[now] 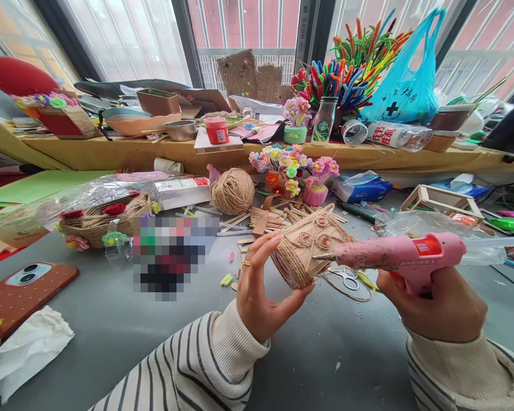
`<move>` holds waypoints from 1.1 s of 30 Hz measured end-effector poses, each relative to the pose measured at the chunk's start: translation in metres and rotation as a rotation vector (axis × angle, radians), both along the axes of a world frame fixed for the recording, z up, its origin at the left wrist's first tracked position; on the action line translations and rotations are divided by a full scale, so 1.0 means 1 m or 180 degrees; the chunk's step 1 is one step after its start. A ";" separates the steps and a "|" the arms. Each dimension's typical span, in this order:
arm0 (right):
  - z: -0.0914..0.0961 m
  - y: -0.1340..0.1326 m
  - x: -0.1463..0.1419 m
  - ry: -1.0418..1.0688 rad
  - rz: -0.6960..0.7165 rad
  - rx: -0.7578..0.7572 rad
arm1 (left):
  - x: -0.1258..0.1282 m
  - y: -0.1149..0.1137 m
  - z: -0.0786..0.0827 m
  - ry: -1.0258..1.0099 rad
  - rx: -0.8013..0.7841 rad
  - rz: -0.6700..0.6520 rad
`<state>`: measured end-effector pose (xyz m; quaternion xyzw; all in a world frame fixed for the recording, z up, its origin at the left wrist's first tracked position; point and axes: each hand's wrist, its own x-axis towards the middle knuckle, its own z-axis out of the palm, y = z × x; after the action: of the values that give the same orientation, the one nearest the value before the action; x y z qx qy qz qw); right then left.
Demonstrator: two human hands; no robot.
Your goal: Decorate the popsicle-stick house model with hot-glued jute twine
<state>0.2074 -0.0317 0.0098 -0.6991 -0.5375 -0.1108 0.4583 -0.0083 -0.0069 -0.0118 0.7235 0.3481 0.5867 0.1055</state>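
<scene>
Tilted on its side in my left hand (263, 285) is a small jar (297, 274) wrapped in jute twine, its rim toward the lower left. Coiled twine flowers with reddish centres and flat wooden strips decorate its side. My left thumb and fingers grip it around the rim end. Around the handle of a pink hot glue gun (394, 254) my right hand (439, 302) is closed. The gun's metal nozzle points left, at or very near the twine decoration on the jar; I cannot tell whether it touches. Small scissors (346, 278) lie behind, below the gun.
A ball of twine (232, 191) and loose wooden sticks (268, 220) lie beyond the jar. Pipe-cleaner flower pots (316, 191) stand behind. At left are a twine basket (107, 225), a phone (29, 297) and crumpled tissue (34, 348). A cluttered ledge (154, 154) runs along the windows.
</scene>
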 end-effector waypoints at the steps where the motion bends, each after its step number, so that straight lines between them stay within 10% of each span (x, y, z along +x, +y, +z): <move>1: 0.000 0.000 0.000 -0.0018 -0.0033 -0.0038 | 0.000 0.000 0.000 0.0000 -0.0003 0.0009; 33: 0.004 0.001 0.002 -0.0338 -0.0386 0.0126 | -0.001 0.001 -0.003 -0.0055 0.0008 -0.0068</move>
<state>0.2092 -0.0306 0.0134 -0.7143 -0.5154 -0.1860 0.4354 -0.0095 -0.0061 -0.0150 0.7222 0.3387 0.5922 0.1138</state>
